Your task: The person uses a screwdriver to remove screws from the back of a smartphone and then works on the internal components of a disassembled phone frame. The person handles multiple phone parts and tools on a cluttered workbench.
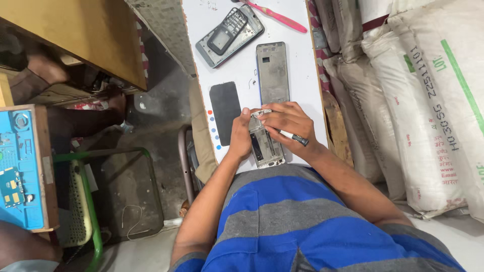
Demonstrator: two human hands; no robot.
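Observation:
An opened silver phone body [264,146] lies on the white table [302,75] close to my chest. My left hand [241,137] grips its left edge and steadies it. My right hand [287,121] rests over the phone's upper end and holds a small screwdriver [295,137] with a black tip end pointing right. A flat black panel [225,105] lies just left of the hands, and a grey phone frame [273,71] lies just beyond them.
A silver phone frame with a black keypad phone [229,34] on it sits farther up the table, beside a pink toothbrush [277,16]. White sacks [428,100] stack on the right. A blue work mat [20,166] with parts lies far left, a green metal frame [93,221] below it.

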